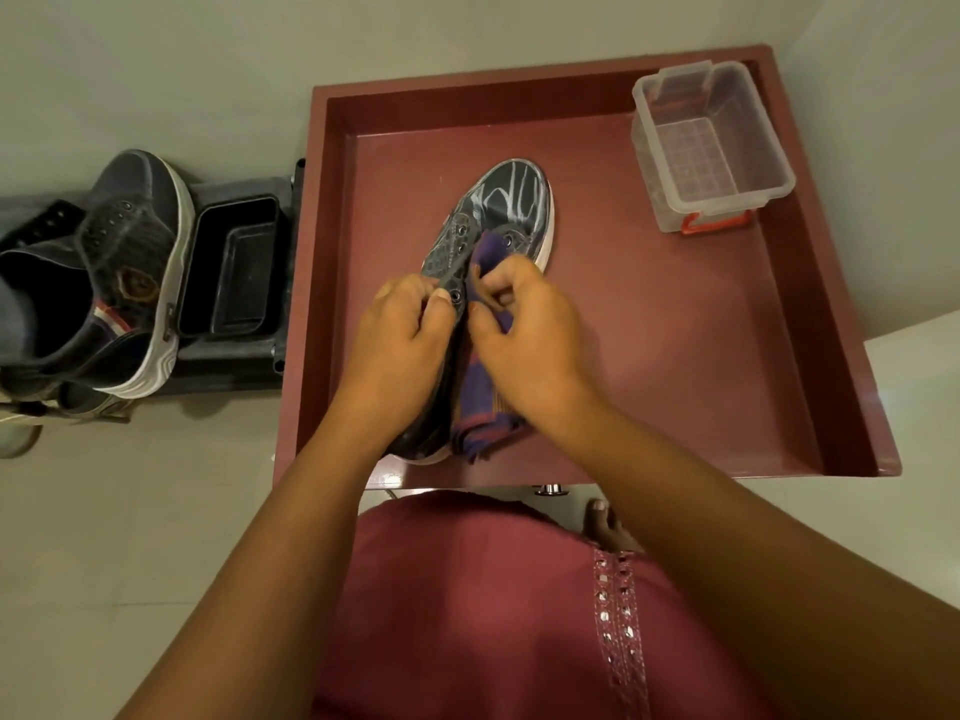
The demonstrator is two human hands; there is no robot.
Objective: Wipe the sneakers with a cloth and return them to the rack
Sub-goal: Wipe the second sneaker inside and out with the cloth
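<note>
A dark sneaker (501, 200) with a white sole lies in the middle of a dark red tray (701, 356), its toe pointing to about one o'clock and its heel toward the person at six o'clock. The left hand (400, 345) sits at the shoe's nine o'clock side, fingers curled, with thumb and fingertips pinching the eyelet flap near the shoe's opening. The right hand (524, 330) is just beside it at three o'clock, fingers curled round a purple cloth (480, 402) and pressing it into the shoe's opening; the cloth's loose end trails down toward the heel at six o'clock and drapes onto the tray floor. The two hands are almost touching over the shoe's tongue area. At the tray's one o'clock corner stands a clear plastic box (711, 148) with a red clip on its near end, well apart from the shoe. Outside the tray, at nine o'clock, the second sneaker (130, 272) rests on a dark rack (234, 350), tilted, toe pointing to twelve o'clock, with a black rectangular tub (234, 272) just beside it on its three o'clock side. More footwear shows dimly under that shoe, too dark to tell apart. At six o'clock the person's dark red garment (467, 615) fills the lower view, with a bare foot (608, 527) on the pale floor (156, 511) just beside it.
</note>
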